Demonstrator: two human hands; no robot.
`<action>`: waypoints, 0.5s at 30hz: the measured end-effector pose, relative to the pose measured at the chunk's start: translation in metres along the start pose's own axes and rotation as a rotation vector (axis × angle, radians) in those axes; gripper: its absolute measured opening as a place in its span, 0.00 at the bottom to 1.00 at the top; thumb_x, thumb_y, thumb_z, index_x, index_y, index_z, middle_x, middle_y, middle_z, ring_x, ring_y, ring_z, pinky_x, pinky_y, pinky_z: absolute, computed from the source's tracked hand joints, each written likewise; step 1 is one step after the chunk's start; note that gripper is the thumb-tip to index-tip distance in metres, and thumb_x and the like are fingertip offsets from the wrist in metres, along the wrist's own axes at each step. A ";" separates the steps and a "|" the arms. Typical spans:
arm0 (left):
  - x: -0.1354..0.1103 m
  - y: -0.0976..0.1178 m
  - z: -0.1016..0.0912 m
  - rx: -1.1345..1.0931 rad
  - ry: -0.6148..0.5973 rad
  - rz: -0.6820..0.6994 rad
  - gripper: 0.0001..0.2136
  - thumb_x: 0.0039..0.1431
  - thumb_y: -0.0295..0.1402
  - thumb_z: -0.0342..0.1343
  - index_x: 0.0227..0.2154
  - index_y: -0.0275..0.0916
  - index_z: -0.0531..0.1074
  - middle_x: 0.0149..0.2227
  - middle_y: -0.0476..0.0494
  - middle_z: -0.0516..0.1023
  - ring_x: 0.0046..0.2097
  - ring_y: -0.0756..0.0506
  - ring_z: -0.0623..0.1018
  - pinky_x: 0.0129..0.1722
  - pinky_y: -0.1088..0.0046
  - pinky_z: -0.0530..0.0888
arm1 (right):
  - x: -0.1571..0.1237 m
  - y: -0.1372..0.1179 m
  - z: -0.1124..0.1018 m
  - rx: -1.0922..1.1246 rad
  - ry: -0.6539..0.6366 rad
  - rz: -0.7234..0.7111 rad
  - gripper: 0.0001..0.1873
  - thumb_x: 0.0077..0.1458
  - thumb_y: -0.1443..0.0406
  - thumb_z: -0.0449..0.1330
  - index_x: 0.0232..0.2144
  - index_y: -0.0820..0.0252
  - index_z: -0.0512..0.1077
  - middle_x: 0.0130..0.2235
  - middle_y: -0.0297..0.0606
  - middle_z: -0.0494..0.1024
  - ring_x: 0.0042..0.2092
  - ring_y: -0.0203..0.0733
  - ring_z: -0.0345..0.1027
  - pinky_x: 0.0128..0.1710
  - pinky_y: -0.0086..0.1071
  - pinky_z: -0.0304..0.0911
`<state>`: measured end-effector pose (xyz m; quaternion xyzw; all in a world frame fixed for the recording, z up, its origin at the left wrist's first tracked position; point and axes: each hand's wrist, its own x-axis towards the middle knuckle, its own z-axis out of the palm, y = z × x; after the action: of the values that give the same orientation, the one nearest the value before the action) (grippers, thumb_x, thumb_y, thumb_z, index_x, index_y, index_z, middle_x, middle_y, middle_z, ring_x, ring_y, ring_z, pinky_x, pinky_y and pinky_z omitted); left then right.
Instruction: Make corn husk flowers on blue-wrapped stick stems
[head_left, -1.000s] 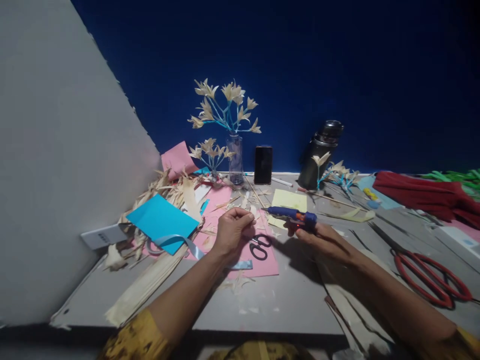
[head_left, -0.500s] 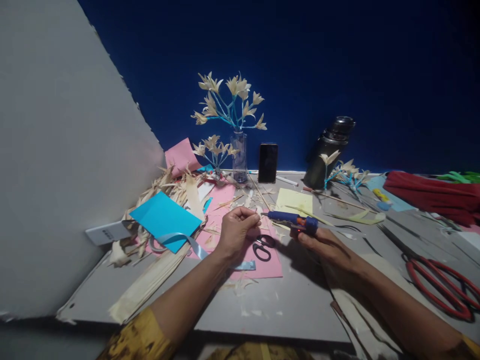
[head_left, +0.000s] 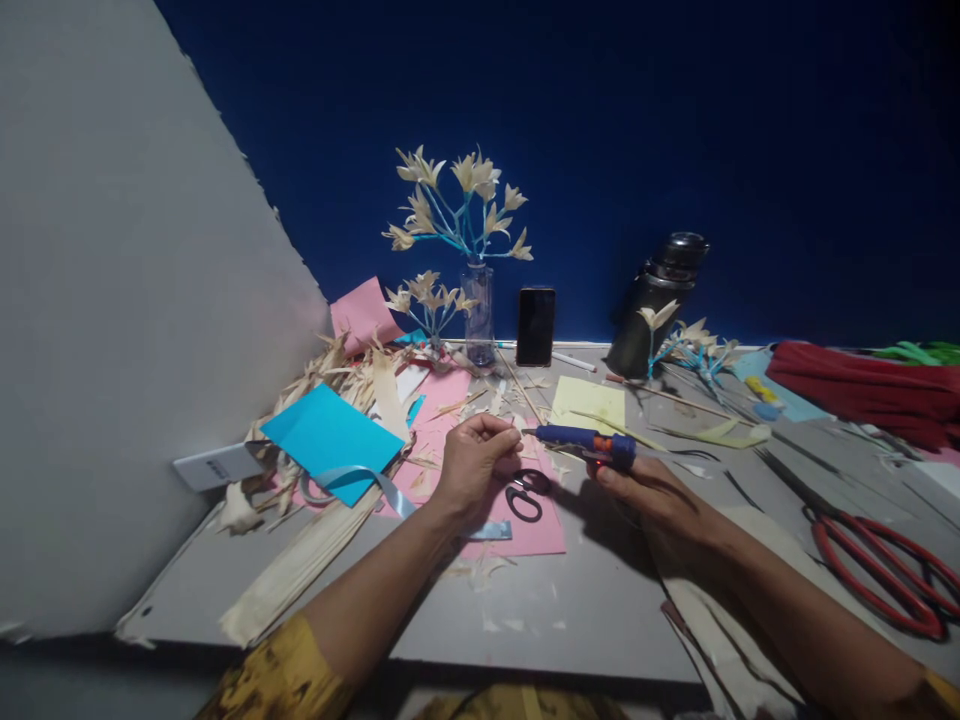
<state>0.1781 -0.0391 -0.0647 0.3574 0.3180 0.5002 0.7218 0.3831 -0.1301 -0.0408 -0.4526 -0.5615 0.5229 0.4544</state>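
Note:
My right hand is wrapped round a blue glue gun with an orange band and a small red light. The gun's nozzle points left, close to the fingertips of my left hand. Those fingers are pinched together on something too small to make out. Below them, black-handled scissors lie on pink paper. A light blue ribbon curls beside my left wrist, partly over a bright blue sheet.
A glass vase of husk flowers, a phone and a dark flask stand along the wall. Dried husks lie at left. Large red-handled scissors rest at right, near red cloth. A yellow sheet lies behind the gun.
Both hands stay almost in place. The glue gun's angle has shifted very slightly; nothing was taken up or let go.

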 end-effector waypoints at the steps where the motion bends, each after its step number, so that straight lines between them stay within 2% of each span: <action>1: 0.000 0.000 0.000 -0.001 -0.003 0.001 0.11 0.45 0.27 0.70 0.26 0.36 0.71 0.21 0.50 0.71 0.22 0.52 0.70 0.23 0.74 0.65 | 0.000 0.001 -0.001 -0.009 -0.003 0.006 0.25 0.61 0.53 0.61 0.59 0.48 0.72 0.57 0.40 0.77 0.63 0.57 0.62 0.69 0.57 0.42; 11: -0.002 0.003 0.002 0.005 -0.010 -0.014 0.12 0.44 0.27 0.71 0.26 0.36 0.70 0.21 0.49 0.71 0.22 0.52 0.70 0.24 0.74 0.65 | 0.000 -0.005 0.000 -0.028 -0.017 -0.002 0.27 0.61 0.52 0.60 0.60 0.50 0.71 0.56 0.42 0.77 0.63 0.58 0.62 0.68 0.59 0.44; 15: -0.002 0.004 0.002 0.023 0.000 -0.005 0.12 0.45 0.27 0.70 0.26 0.35 0.71 0.22 0.48 0.72 0.22 0.52 0.70 0.24 0.73 0.65 | -0.004 -0.004 -0.001 -0.041 -0.021 0.010 0.26 0.63 0.53 0.59 0.60 0.52 0.72 0.51 0.41 0.79 0.59 0.55 0.66 0.65 0.54 0.53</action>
<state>0.1774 -0.0401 -0.0598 0.3648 0.3246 0.4950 0.7187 0.3844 -0.1341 -0.0372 -0.4593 -0.5743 0.5183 0.4366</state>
